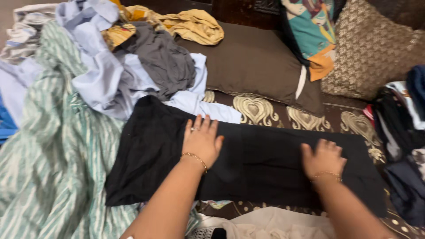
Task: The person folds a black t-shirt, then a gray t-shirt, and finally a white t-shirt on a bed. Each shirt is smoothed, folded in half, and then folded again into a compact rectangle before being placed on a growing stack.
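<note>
Left grip: the left hand [202, 141] lies flat and released, fingers spread, palm down on the black garment [248, 161]; it grasps nothing. A ring and a thin gold bangle show on it.
Right grip: the right hand [324, 158] also presses palm down on the same cloth, fingers loosely bent and slightly blurred; nothing is clenched in it. A gold bangle sits at its wrist.
Black garment: folded into a long band, it lies across the bed [354, 121], on a dark cover with cream heart-like patterns. The left hand is near its middle, the right hand toward its right end.
Left of it: a green-and-white striped cloth [57, 163] touches the garment's left edge.
Behind it: a heap of pale blue shirts [110, 82] with a grey garment [164, 59] on top, and a yellow cloth [195, 26] further back.
Further back: a brown pillow [256, 62], a teal patterned cushion [310, 31], a beige woven cushion [376, 48].
Right edge: a pile of dark clothes [405, 132].
Near edge: a cream cloth [274, 223].
</note>
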Available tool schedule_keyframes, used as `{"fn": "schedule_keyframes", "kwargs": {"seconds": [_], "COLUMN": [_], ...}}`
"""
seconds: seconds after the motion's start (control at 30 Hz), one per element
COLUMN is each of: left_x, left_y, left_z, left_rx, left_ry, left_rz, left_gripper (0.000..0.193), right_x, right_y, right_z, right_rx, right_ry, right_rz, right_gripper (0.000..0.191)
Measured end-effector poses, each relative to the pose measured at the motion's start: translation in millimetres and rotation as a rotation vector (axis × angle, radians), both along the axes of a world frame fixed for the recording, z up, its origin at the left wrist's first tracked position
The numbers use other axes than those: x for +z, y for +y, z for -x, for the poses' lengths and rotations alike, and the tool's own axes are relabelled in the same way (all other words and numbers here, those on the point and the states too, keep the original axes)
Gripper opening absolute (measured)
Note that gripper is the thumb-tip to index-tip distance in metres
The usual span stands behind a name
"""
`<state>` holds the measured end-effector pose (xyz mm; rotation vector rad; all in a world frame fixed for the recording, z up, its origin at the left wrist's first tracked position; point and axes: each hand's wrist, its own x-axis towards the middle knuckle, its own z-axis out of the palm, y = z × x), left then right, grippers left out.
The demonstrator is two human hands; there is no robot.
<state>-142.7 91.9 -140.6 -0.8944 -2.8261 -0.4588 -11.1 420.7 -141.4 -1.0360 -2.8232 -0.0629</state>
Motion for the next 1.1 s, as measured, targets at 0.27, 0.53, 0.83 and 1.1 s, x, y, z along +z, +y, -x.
{"fn": "schedule_keyframes", "kwargs": {"seconds": [0.27,0.53,0.83,1.1], "left_x": [-0.2,2.7,11.3,35.8], "left_y": [25.8,26.3,22.1,25.0], "left_z": [-40.2,-38.7,-63.9,-91.1], "left_rx": [-0.230,-0.245,-0.155,-0.033], "left_ry": [-0.076,-0.068,-0.020,-0.089], "left_rz": [0.004,0.050,0.155,0.218], "left_gripper": [0.059,0.060,0.064,0.069], "right_x": [-38.6,-0.5,16.8,59.9], "right_y": [-56.0,147.6,135.1,172.5], "right_z": [21.2,-67.4,-73.2,-65.5], "right_rx": [0.462,-0.415,-0.576,-0.497], "right_ry": [-0.056,-0.122,-0.004,0.476], "right_rz": [0.135,0.211,0.657,1.389], "right_gripper": [0.069,0.092,0.088,0.061]}}
